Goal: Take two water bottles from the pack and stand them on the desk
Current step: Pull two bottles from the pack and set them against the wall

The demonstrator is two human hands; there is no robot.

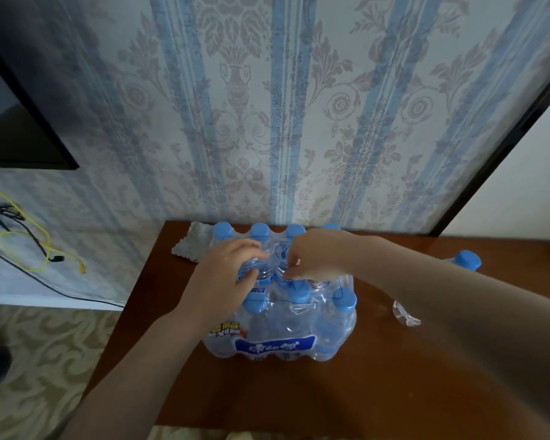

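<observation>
Off the desk's left edge, yellow and black cables [29, 236] hang against the patterned wallpaper, below the corner of a dark screen [19, 134] mounted on the wall. The brown wooden desk [299, 392] stands against that wall, and near its back left corner lies a pale cloth [189, 246], partly tucked behind the pack. The shrink-wrapped pack of water bottles [280, 312] sits toward the back of the desk, left of its middle, with blue caps showing in rows along its far side and its near side and a blue label band across its front face. The left hand [226, 274] reaches in from the lower left and rests on top of the pack, its fingers curled down into the clear plastic wrap around the bottle tops at the centre; whether it holds a bottle or only the wrap cannot be told. Just beside it, the right hand [311, 258] comes in from the right across the desk, fingers bent and pinched at the wrap in the same middle spot, the fingertips of the two hands nearly meeting. To the right of the pack, near the right forearm, a small crumpled scrap of clear plastic [405, 314] lies on the bare wood. Farther right, toward the desk's back right side, a single bottle with a blue cap [467, 260] shows behind the right forearm, which hides most of its body.
</observation>
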